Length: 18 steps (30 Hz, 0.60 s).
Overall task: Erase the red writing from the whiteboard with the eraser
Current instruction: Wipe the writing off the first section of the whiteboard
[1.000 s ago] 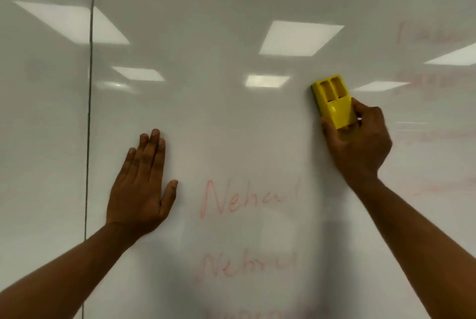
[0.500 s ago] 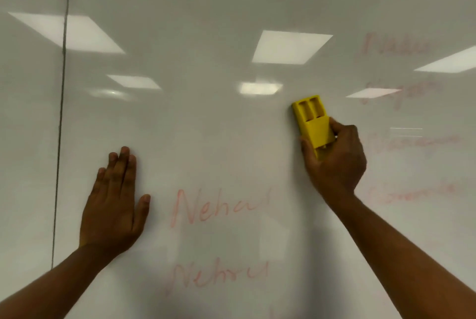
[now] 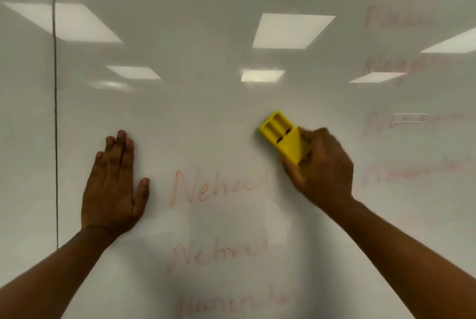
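The right hand (image 3: 324,166) has its fingers (image 3: 289,171) closed around the lower end of a yellow plastic block eraser (image 3: 283,137), pressing it against the glossy white whiteboard (image 3: 206,117). The eraser is tilted, its free end pointing up and to the left, and its back shows 2 long recesses side by side. It sits just above and to the right of the end of the faint red word "Neha" (image 3: 219,188); whether it touches the last letter cannot be told, since that part is blurred.

The left hand (image 3: 113,187) lies flat on the board, fingers extended and held together, thumb apart, holding nothing, just left of that same word. Below it are 2 more lines of pale red writing (image 3: 219,254), the lowest one smeared. Further red words (image 3: 401,66), very faint and unreadable, run down the right side of the board. A thin dark vertical seam (image 3: 54,112) crosses the board left of the left hand. Ceiling light panels (image 3: 292,31) are reflected in the board's surface.
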Tool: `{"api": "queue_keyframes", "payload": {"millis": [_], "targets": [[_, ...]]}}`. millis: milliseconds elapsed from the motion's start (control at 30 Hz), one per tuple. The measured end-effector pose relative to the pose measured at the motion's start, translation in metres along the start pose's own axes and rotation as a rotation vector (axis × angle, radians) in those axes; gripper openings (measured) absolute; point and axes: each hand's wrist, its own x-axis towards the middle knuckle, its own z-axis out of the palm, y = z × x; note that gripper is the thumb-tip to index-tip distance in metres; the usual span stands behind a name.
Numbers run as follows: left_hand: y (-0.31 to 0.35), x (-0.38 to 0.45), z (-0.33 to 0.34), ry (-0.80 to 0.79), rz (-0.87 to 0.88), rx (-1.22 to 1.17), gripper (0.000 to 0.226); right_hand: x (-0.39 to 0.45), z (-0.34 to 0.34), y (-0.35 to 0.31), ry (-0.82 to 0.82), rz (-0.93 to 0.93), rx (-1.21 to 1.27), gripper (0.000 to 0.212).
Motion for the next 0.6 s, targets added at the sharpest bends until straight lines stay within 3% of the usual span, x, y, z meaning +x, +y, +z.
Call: {"api": "queue_keyframes", "payload": {"millis": [100, 267, 467, 600], "targets": [[0.000, 0.001, 0.000, -0.005, 0.006, 0.007, 0.085, -0.024, -0.008, 0.020, -0.080, -0.121, -0.022, 0.059], [0.002, -0.001, 0.000, -0.001, 0.012, 0.001, 0.083, -0.001, -0.001, 0.004, 0.085, 0.283, 0.059, 0.057], [0.005, -0.004, -0.001, 0.011, 0.100, 0.005, 0.077, -0.036, 0.000, -0.011, -0.074, 0.013, 0.076, 0.056], [0.004, -0.003, 0.000, 0.006, 0.131, 0.026, 0.076, -0.008, 0.001, -0.010, 0.023, 0.224, 0.149, 0.052]]}}
